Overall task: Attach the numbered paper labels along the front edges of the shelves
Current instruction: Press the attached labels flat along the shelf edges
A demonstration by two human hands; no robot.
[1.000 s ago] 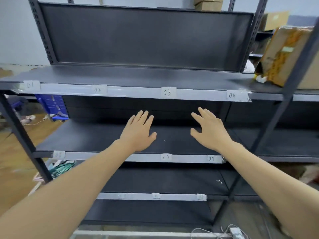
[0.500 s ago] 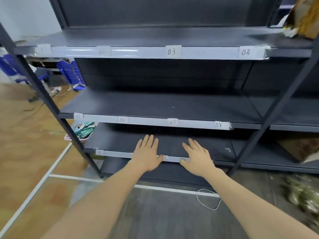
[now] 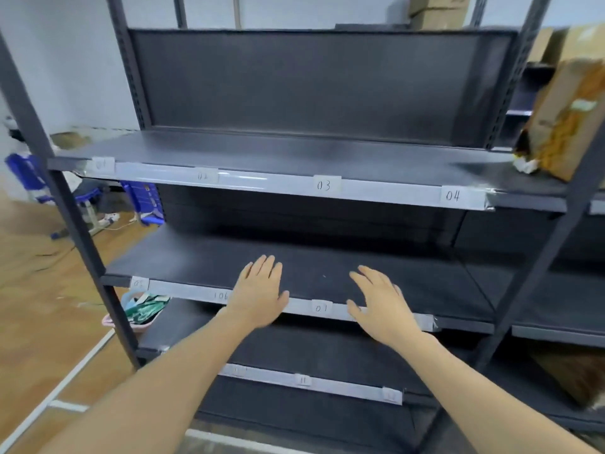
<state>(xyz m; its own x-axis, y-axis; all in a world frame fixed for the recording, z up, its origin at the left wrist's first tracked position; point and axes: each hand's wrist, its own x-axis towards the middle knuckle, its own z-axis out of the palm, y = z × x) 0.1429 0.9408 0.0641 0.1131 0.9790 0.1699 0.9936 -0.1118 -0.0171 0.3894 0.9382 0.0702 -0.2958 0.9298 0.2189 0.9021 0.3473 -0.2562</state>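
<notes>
A dark metal rack is seen from the front, its shelves left bare, so the front lips are easily reached. Along the lips of the top shelf, the middle shelf and the bottom shelf a pale strip has been run, presumably so that the papers are held flat and face outward for reading. Over the near edge of the middle shelf the left grip and the right grip are laid flat, fingers straight, with nothing held in either. This is judged to be a smoothing of the strip, though contact cannot be confirmed. The papers are already fixed: label 03 and label 04 on the top lip, label 07 between the grips, label 11 below. Whatever lies under the right grip cannot be seen.
</notes>
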